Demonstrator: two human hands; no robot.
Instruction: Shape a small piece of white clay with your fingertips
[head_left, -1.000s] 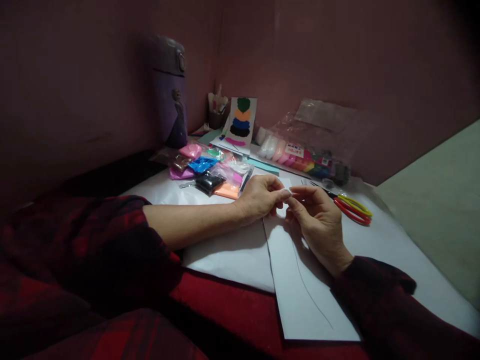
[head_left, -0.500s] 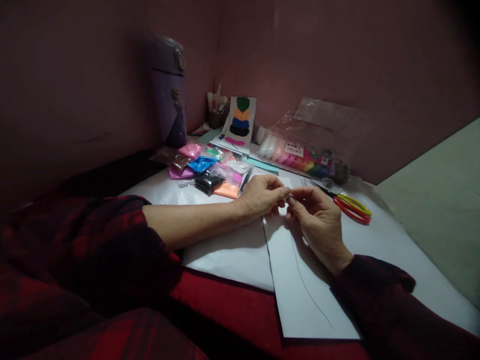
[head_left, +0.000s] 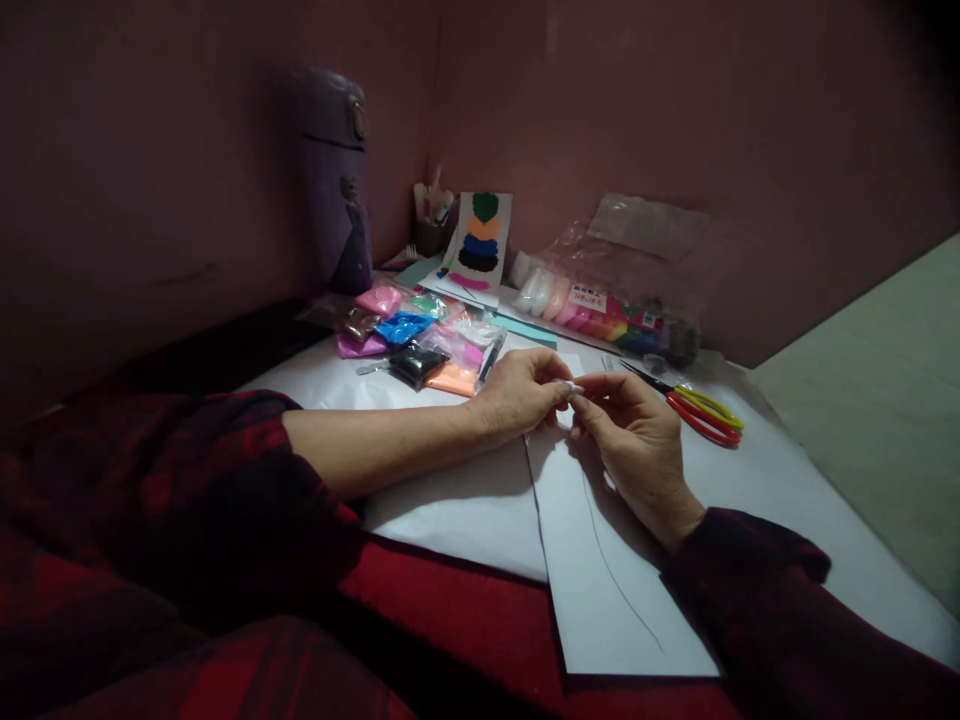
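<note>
My left hand [head_left: 523,392] and my right hand [head_left: 639,440] meet above a white sheet of paper [head_left: 600,580]. Between their fingertips is a small white lump of modelling clay [head_left: 574,388], pinched from both sides. Fingers and thumbs cover part of it, so its full shape is hidden. A thin curved line [head_left: 611,567] runs down the sheet below my hands. To the right of my right hand lie scissors [head_left: 705,415] with yellow and red handles.
Small bags of coloured clay, among them a black one [head_left: 418,366], lie left of my hands. Behind stand a card with coloured blobs [head_left: 484,240], a long pack of clay [head_left: 600,305], a purple bottle [head_left: 337,190] and a cup of tools [head_left: 431,235]. Walls close off the back.
My left thumb has drawn back slightly, and more of the white clay shows between the fingertips. Both hands otherwise stay in the same place.
</note>
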